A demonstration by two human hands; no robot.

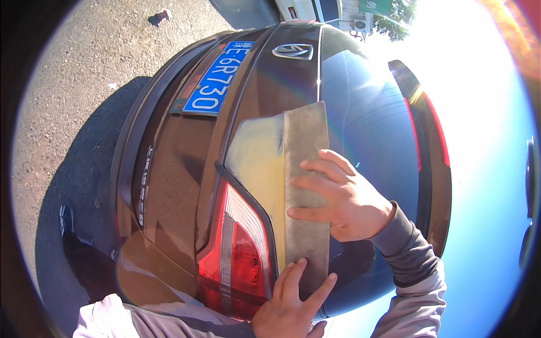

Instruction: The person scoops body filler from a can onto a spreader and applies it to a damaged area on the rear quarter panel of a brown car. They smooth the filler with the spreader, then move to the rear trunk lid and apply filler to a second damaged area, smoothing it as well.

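Observation:
A long, flat grey-brown strip (307,135), sandpaper-like in look, lies along the body panel of a brown car (174,163), beside the edge of its rear window. Across its middle my right hand (349,203) rests with fingers spread, pressing its face. At the strip's near end my left hand (290,307) touches it with fingertips, the fingers apart. Next to the strip a cream-yellow patch of filler (256,152) covers part of the panel and runs down beside the red and clear tail light (239,253). The strip's underside is hidden.
The rear window (366,141) is right of the strip, with a spoiler (431,169) beyond. A blue licence plate (220,79) and a silver emblem (292,52) sit farther along the car. Gravelly ground (73,101) lies left; a white vehicle (298,10) stands at the far end.

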